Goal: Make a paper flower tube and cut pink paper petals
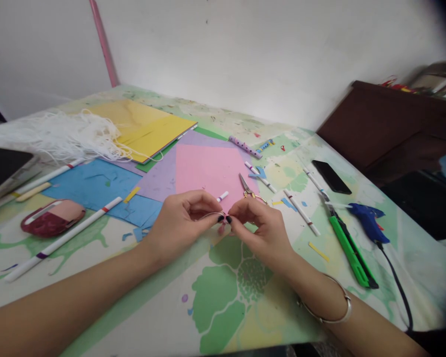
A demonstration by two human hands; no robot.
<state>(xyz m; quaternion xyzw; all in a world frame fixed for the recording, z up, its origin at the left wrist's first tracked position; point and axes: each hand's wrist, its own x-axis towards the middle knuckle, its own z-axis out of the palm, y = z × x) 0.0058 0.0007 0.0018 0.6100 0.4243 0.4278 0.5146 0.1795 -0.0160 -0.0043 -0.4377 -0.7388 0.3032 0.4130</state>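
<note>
My left hand (189, 213) and my right hand (260, 223) meet over the table's near middle, thumbs and fingertips pinched close together. A thin white string (207, 214) runs from the fingertips of my left hand toward those of my right. Just below the fingertips shows a small pink piece (222, 228), partly covered, so its shape is unclear. Behind the hands lies a sheet of pink paper (210, 168) on purple paper (158, 178). Small scissors (246, 186) with gold handles rest by my right hand, partly hidden behind it.
To the left are a heap of white string (70, 134), yellow sheets (152, 129), blue paper (92, 183) and a dark red and pink case (52, 218). A green cutter (351, 253), a blue glue gun (369, 223) with its cable and a phone (331, 177) lie right.
</note>
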